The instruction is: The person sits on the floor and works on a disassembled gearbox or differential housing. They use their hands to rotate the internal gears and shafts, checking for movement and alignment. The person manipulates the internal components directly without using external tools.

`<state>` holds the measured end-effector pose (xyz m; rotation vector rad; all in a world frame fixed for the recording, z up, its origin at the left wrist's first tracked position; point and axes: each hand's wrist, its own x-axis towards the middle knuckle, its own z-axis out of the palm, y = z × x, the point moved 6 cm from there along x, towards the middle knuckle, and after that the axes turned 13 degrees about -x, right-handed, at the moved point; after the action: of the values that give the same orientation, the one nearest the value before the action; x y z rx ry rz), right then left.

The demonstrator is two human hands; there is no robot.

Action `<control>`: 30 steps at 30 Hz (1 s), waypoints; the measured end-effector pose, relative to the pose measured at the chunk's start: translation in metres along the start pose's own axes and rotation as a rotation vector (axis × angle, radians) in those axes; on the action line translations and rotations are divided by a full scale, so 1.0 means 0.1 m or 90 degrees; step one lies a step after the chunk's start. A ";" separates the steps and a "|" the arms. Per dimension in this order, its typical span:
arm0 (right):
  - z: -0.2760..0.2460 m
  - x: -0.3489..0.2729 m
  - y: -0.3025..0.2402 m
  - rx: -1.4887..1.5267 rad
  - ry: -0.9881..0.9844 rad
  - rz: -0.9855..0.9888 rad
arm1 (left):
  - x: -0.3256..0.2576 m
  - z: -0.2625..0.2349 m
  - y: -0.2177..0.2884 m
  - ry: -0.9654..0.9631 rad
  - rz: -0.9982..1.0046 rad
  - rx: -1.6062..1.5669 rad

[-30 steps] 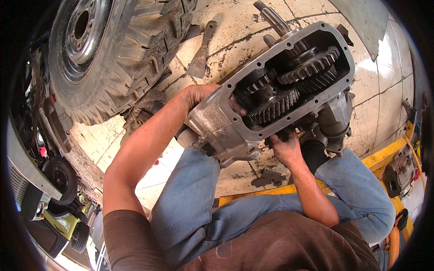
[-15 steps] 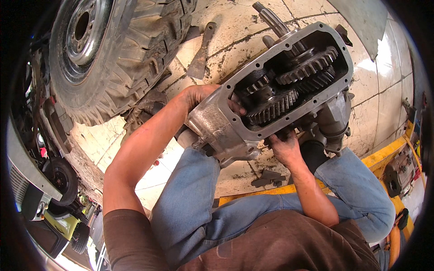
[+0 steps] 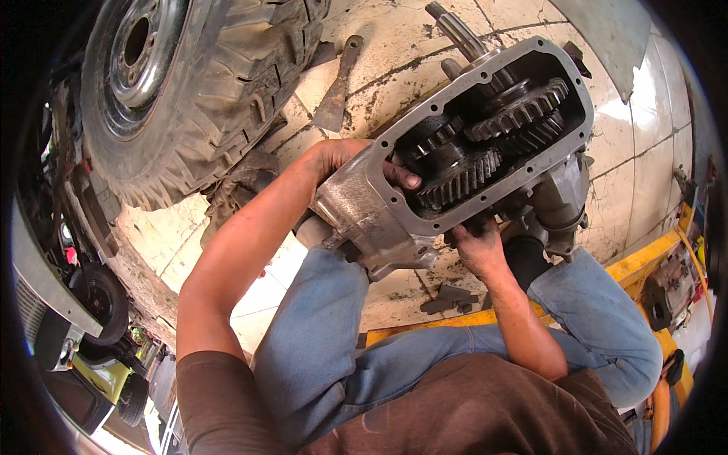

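Your left hand (image 3: 345,163) clamps the open gearbox (image 3: 455,163) rim, right hand (image 3: 476,246) grips its underside — tyre (image 3: 189,98) close left, tiled floor (image 3: 652,129) open right.

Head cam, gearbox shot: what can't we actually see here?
- Right hand: fingertips hidden under the gearbox rim, grip unclear.
- Left hand: palm hidden behind the housing; only a fingertip shows inside the opening.
- Gears: lower teeth lost in shadow.
- Shaft: end cut off by the top edge.
- Tyre: partly cut off at the top edge.
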<state>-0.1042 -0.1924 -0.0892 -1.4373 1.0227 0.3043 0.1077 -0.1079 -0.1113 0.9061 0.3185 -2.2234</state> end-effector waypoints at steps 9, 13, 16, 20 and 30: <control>-0.10 -0.07 -0.24 -0.175 0.103 -0.037 | 0.07 -0.03 0.02 0.020 0.040 0.067; -0.22 -0.17 -0.11 -0.241 0.165 -0.092 | 0.08 -0.03 0.01 0.003 0.048 0.084; -0.38 -0.45 -0.57 -0.315 0.294 -0.297 | 0.01 0.04 0.08 0.022 0.064 0.104; -0.35 -0.47 -1.27 -0.402 0.320 -0.457 | -0.07 0.12 0.13 0.021 0.094 0.117; -0.09 -0.48 -1.58 -0.638 0.215 -0.455 | -0.09 0.13 0.11 -0.037 0.092 0.149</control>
<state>-0.0204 -0.2105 0.0522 -2.7225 0.5249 0.0210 0.1126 -0.1171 -0.0953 0.9518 -0.0344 -2.1775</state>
